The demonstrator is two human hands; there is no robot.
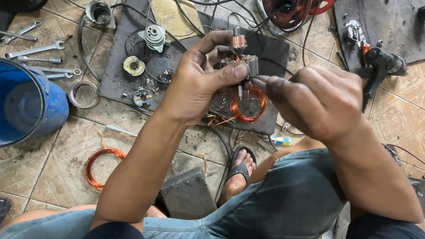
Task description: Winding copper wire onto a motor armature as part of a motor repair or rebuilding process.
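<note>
My left hand (201, 75) grips a small motor armature (242, 59) with a copper commutator at its top, held up over a dark mat (121, 79). My right hand (319, 99) is closed beside it, fingertips pinching thin copper wire at the armature's lower side. A loop of copper wire (248, 107) hangs just below the two hands. My knees in jeans and a sandalled foot (240, 171) are below.
A blue bucket (6, 104) lies on its side at left, with wrenches (36, 51) above it. Motor parts (153, 36) lie on the mat. A second copper coil (100, 168) lies on the tiles. A power drill (381, 69) and a red cable reel (295, 3) sit at the top right.
</note>
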